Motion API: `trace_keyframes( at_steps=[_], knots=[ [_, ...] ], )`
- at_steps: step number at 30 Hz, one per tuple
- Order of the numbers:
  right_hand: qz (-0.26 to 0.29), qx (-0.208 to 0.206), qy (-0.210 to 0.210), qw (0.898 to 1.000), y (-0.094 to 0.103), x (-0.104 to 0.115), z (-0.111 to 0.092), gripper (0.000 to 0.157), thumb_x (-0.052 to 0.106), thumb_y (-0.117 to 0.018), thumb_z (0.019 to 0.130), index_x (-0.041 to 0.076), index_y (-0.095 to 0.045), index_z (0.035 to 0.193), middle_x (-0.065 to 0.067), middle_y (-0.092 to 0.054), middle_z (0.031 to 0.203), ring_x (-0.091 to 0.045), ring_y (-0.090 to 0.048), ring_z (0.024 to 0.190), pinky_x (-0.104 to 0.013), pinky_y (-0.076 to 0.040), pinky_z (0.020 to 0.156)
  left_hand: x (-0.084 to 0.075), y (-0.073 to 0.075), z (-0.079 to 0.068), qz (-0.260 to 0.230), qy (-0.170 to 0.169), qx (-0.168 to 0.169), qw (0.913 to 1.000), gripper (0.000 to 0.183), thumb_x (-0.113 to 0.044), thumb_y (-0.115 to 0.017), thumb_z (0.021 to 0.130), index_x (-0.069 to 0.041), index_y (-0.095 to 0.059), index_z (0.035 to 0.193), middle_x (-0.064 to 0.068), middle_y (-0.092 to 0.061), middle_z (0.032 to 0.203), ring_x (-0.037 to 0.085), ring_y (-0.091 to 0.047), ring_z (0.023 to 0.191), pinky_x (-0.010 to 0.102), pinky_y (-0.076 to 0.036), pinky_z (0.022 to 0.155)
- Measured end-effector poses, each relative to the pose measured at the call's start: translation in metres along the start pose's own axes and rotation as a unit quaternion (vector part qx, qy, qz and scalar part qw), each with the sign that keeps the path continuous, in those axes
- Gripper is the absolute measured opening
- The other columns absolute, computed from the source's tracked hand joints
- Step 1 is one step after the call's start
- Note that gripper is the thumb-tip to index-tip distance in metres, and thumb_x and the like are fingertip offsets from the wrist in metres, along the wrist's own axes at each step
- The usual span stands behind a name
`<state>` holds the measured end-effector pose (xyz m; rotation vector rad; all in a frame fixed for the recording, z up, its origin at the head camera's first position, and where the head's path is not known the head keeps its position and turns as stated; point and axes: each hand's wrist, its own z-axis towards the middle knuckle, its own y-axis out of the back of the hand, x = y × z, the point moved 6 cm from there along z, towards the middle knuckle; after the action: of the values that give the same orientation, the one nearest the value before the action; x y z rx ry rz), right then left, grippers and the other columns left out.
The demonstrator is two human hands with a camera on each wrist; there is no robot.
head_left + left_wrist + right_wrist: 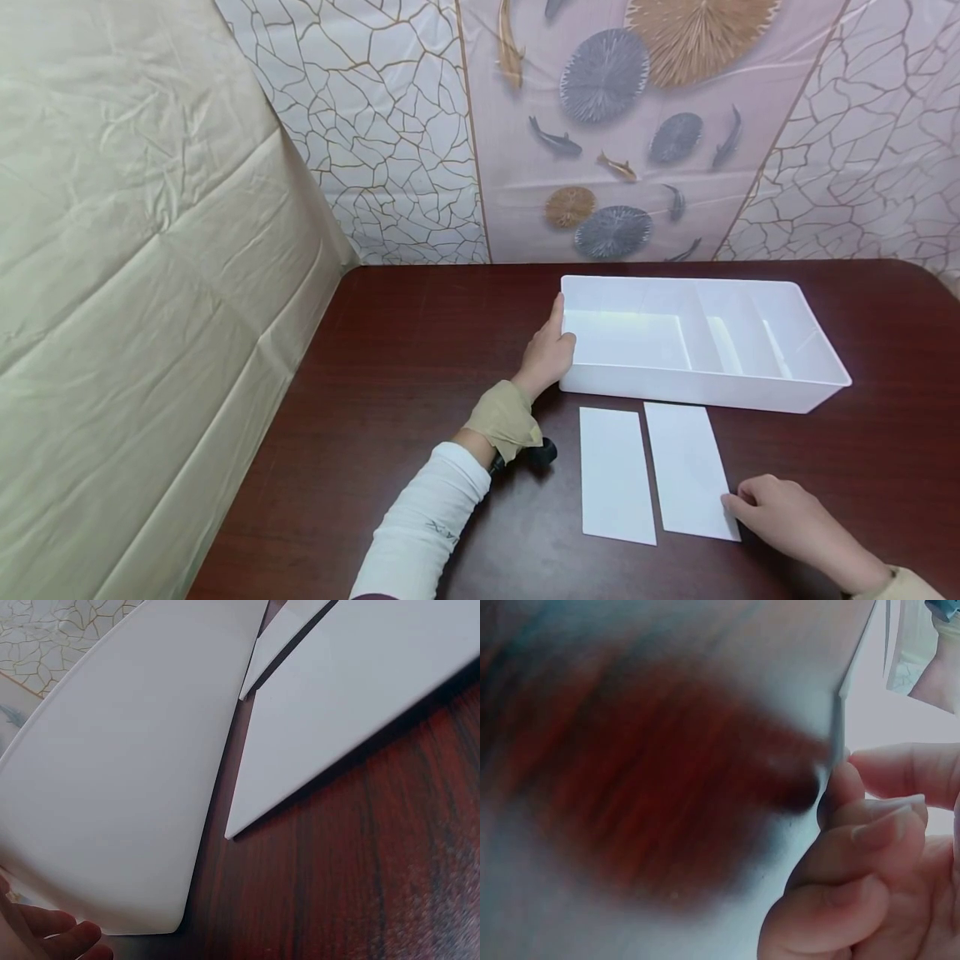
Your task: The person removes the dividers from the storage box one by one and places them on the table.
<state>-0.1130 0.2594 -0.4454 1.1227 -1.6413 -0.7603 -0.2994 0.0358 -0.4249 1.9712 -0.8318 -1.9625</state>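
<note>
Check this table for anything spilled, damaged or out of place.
Nothing stands out. The white tray stands open side up, the left panel and right panel are neatly side by side before it, and no spill or damage shows.

White tray [120, 765]: smooth wall filling the left
Hand [56, 934]: fingers at its lower end
White panels [337, 697]: two, upper right
Desk [337, 847]: dark reddish wood

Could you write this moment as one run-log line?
left hand: grips white tray | right hand: pinches edge of right panel | left panel: flat on table
</note>
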Motion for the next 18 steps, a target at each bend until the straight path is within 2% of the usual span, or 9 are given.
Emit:
trace_keyframes(
  at_steps=[11, 18],
  knots=[
    [-0.002, -0.009, 0.008, 1.0, 0.0002, 0.0018, -0.002, 0.034, 0.019, -0.052, 0.081, 0.012, -0.037, 0.051, 0.003, -0.028, 0.048, -0.012, -0.028, 0.049, -0.025, -0.025, 0.048, -0.0006, -0.0004, -0.0007, -0.002, -0.012, 0.002, 0.9999, 0.063, -0.018, -0.029, 0.09, -0.039, 0.003, 0.139, -0.003, -0.023, 0.146, 0.012, -0.018, 0.044, 0.027, -0.023, 0.045],
    [-0.006, -0.016, 0.015, 1.0, 0.0042, 0.0045, -0.003, 0.034, 0.02, -0.052, 0.082, 0.012, -0.039, 0.052, 0.003, -0.03, 0.048, -0.011, -0.029, 0.048, -0.024, -0.025, 0.047, -0.0017, 0.0006, -0.0011, 0.01, -0.019, -0.007, 0.9997, 0.064, -0.018, -0.031, 0.089, -0.036, 0.002, 0.141, 0.0, -0.027, 0.145, 0.012, -0.021, 0.047, 0.028, -0.026, 0.047]
  ],
)
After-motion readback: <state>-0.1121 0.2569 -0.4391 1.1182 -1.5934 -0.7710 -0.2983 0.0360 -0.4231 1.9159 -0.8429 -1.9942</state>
